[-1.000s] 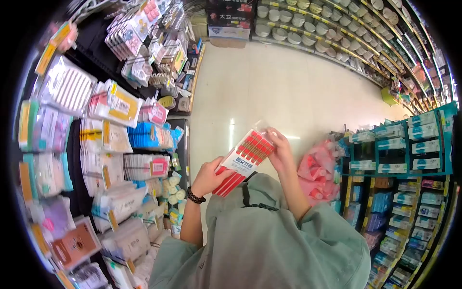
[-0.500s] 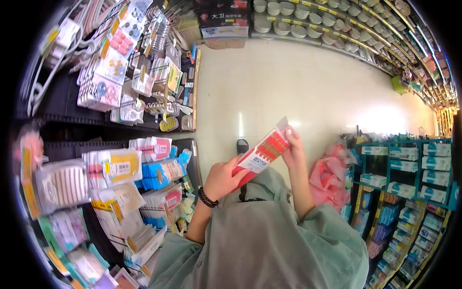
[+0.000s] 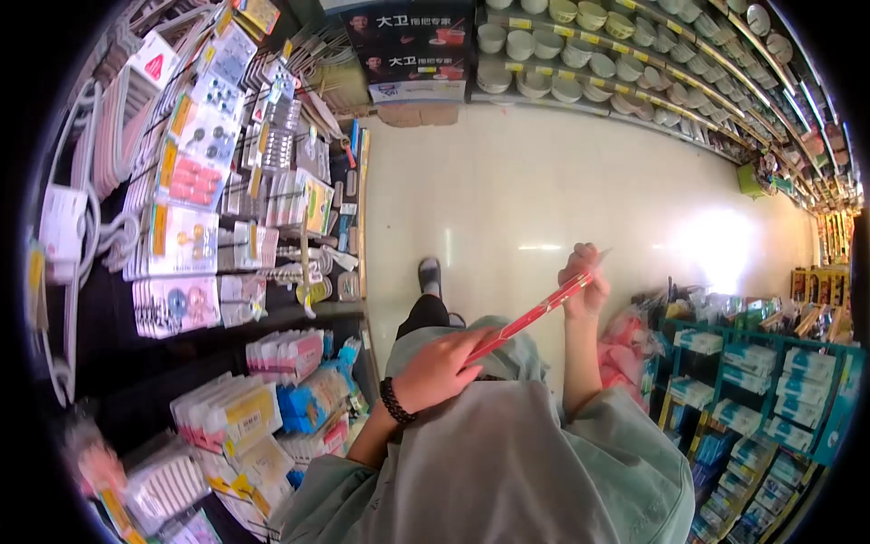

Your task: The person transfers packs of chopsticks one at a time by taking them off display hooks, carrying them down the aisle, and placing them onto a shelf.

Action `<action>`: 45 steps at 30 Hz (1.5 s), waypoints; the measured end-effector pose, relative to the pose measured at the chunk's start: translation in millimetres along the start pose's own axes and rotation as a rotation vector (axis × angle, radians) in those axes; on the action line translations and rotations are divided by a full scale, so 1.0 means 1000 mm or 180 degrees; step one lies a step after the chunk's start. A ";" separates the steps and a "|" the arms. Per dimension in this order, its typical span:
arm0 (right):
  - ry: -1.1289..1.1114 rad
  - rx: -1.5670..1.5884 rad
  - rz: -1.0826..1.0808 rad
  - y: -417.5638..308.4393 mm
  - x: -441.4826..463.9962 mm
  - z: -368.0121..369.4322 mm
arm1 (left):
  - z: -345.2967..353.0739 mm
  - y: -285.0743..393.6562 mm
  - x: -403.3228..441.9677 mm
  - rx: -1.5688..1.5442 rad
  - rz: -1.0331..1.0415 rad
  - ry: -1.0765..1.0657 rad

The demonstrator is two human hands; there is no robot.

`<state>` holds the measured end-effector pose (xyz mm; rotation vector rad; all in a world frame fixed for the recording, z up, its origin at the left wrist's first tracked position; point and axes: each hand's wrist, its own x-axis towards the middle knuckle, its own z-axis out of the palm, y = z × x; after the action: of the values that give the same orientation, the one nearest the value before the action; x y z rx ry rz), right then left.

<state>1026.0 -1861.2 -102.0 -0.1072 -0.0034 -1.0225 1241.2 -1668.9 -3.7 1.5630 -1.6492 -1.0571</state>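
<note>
A flat red packet (image 3: 530,317), with several sticks inside a clear wrapper, is seen nearly edge-on in front of the grey-green shirt. Its lower left end is in my left hand (image 3: 439,370), whose fingers are closed round it; a dark beaded bracelet is on that wrist. At the upper right end, my right hand (image 3: 586,279) pinches the packet near its clear wrapper tip. The printed face is turned out of sight.
Hanging goods (image 3: 195,181) line the left side. Bowl shelves (image 3: 580,68) curve across the top right, beside printed boxes (image 3: 408,45). At the lower right are a teal rack (image 3: 716,363) and a pink plastic bag (image 3: 625,340). A shoe (image 3: 430,275) shows on the floor.
The packet has turned from showing its printed face to nearly edge-on, still held by both hands. The view has shifted along the aisle, and a stepping leg and shoe now show more.
</note>
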 end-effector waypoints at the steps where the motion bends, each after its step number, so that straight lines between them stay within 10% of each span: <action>1: 0.0036 -0.0063 -0.0067 -0.004 0.020 -0.005 | -0.014 -0.010 0.015 -0.0148 -0.0114 -0.0088; 18: 0.1297 -0.0387 -0.0055 0.069 0.448 0.028 | -0.313 -0.148 0.278 -0.1097 -0.0318 0.1332; 34: -0.1111 -0.2784 0.2240 0.192 0.702 0.037 | -0.447 -0.220 0.506 -0.2688 -0.0388 0.3308; 45: -0.1104 -0.2877 0.1911 0.299 0.932 0.083 | -0.645 -0.279 0.625 -0.2274 -0.0186 0.4181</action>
<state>1771.3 -2492.7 4.2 -1.0459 0.1673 -0.3299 1871.7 -2366.7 12.8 1.2701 -0.2713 -0.3262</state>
